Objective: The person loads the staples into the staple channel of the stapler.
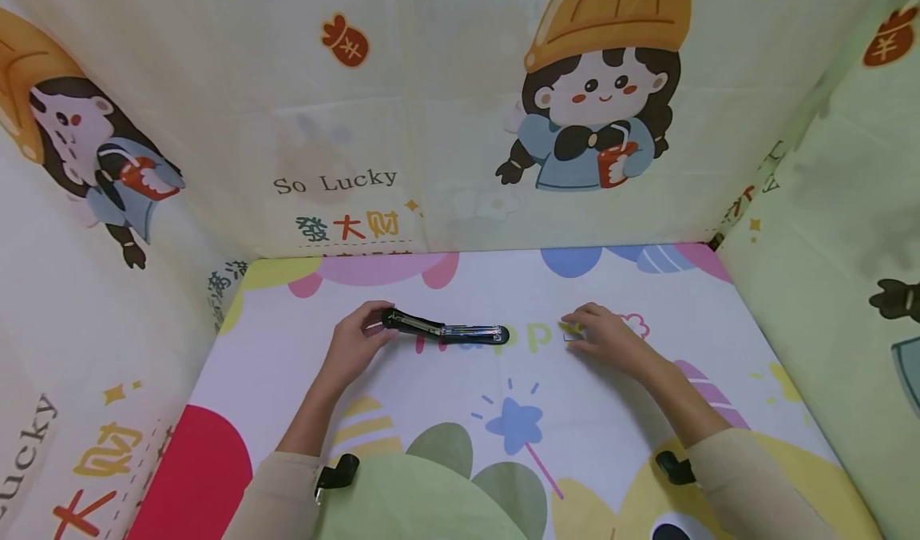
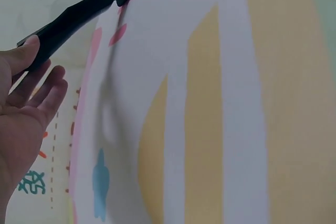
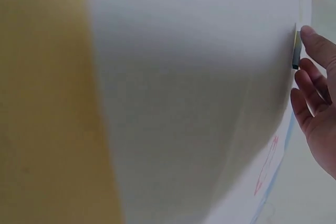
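A black stapler [image 1: 474, 335], swung wide open so that its metal inside shows, stretches over the table's printed letters. My left hand [image 1: 355, 342] pinches its left end between thumb and fingers. From the side, the left wrist view shows the dark stapler body [image 2: 73, 22] raised off the table, bent at its joint; its far end runs out of that frame. To the right and apart from it, my right hand [image 1: 607, 342] pinches a small grey metal strip [image 3: 297, 51], seemingly a staple strip. In the head view this piece is tiny and partly covered by fingers.
A tabletop [image 1: 431, 388] with a colourful cartoon print lies under both hands. Printed cloth [image 1: 446, 125] hangs behind it and on both sides. Black camera mounts [image 1: 339, 471] sit at the sleeve cuffs.
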A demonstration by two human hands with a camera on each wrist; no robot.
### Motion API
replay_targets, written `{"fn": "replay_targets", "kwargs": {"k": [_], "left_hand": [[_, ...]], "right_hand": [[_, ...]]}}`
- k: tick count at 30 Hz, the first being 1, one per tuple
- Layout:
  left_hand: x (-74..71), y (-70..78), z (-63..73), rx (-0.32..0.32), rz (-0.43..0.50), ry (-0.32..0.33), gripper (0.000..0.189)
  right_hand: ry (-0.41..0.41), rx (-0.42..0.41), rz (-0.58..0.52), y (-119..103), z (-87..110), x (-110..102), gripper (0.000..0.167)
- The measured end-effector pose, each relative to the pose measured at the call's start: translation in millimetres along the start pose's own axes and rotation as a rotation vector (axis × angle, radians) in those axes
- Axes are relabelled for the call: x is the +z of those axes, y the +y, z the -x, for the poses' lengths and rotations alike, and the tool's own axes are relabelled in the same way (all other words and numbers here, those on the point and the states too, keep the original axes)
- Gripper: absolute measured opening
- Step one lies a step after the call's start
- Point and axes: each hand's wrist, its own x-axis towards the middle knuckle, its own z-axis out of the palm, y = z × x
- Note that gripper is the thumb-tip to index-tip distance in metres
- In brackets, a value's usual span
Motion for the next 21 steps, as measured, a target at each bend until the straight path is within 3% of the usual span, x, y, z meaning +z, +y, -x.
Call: {"fn": "replay_targets", "kwargs": {"k": [12, 21], "left_hand": [[7.5, -4.7, 0.3, -0.109, 0.355, 0.02, 0.047], [11.9, -4.3, -1.4, -0.101, 0.455, 0.001, 0.048]], "right_hand": [[0.004, 0.04, -0.035, 3, -0.1, 9, 0.018], [0.001, 0.005, -0.034, 4, -0.9, 6, 0.012]]}}
